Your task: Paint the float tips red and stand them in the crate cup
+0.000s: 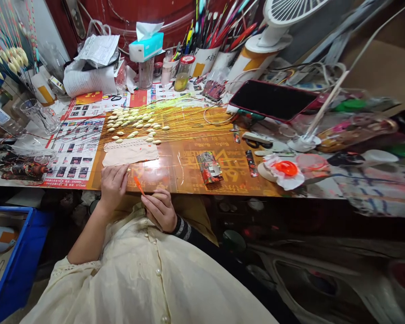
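Note:
My left hand is at the table's front edge, fingers pinched together. A tiny pale tip shows at its fingertips; what they hold is mostly hidden. Just to the right, my right hand is closed on a slender orange stick that points up and left towards the left hand. Whether it is a brush or a pen I cannot tell. Beyond the left hand lies a pale folded cloth. Behind that, many cream fishing floats lie in rows, their thin stems reaching right.
A crumpled dark packet lies on the brown tabletop. To the right are a dish of orange paint and a phone on a stand. Brush pots, a tissue pack and a fan stand behind; a glass stands left.

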A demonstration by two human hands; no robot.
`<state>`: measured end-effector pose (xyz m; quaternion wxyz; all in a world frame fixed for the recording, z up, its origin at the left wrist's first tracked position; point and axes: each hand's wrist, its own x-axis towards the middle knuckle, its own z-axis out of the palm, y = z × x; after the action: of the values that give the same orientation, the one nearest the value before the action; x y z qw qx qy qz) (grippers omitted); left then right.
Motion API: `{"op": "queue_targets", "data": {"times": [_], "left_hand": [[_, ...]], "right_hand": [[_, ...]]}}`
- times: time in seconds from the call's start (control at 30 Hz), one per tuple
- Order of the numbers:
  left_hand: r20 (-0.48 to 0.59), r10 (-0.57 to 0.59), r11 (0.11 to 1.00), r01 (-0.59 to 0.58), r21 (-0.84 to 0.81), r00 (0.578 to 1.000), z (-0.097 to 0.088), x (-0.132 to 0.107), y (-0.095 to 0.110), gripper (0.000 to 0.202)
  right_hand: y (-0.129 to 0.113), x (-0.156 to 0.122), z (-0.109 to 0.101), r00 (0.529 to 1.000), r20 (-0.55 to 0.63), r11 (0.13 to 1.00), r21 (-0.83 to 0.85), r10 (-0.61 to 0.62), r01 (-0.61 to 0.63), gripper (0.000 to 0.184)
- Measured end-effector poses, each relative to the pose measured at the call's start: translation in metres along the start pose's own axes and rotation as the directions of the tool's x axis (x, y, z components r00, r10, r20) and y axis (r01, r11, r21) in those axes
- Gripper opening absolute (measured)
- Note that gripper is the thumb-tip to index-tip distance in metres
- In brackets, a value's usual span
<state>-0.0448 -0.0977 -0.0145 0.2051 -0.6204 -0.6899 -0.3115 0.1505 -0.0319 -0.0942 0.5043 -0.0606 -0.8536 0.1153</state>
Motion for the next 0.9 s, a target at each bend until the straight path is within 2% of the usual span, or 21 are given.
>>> {"op": "queue_targets", "data": {"times": [0.23,0.37,0.5,0.6,0.73,0.83,0.9], "left_hand": [[0.025,0.049,0.998,-0.047,-0.050,0.998,-0.015,0.016,0.009,0.032],[0.012,0.034,0.992,-0.033,-0.123,0.999,-0.025,0.026,0.018,0.032],[0.054,-0.101,0.965,0.111,-0.237,0.993,-0.037,0.030,0.023,0.031],[0.137,-0.222,0.909,0.255,-0.328,0.966,-0.045,0.030,0.022,0.031],[0.240,-0.318,0.807,0.394,-0.439,0.917,-0.048,0.026,0.017,0.033],[0.274,-0.354,0.745,0.447,-0.496,0.894,-0.047,0.021,0.012,0.035],[0.254,-0.345,0.749,0.428,-0.506,0.903,-0.047,0.017,0.008,0.034]], "right_hand": [[0.007,-0.007,-0.008,0.997,-0.075,0.998,-0.054,0.024,-0.029,0.049],[0.009,-0.004,-0.010,0.994,-0.106,0.999,-0.035,0.018,-0.021,0.051],[0.009,-0.001,-0.010,0.992,-0.123,1.000,-0.025,0.009,-0.013,0.056],[0.009,-0.003,-0.009,0.992,-0.123,1.000,-0.023,0.018,-0.021,0.057],[0.009,-0.007,-0.008,0.993,-0.116,0.999,-0.019,0.037,-0.040,0.057],[0.009,-0.008,-0.009,0.994,-0.109,0.999,-0.017,0.028,-0.030,0.058],[0.009,-0.008,-0.010,0.994,-0.110,1.000,-0.017,0.018,-0.020,0.059]]}}
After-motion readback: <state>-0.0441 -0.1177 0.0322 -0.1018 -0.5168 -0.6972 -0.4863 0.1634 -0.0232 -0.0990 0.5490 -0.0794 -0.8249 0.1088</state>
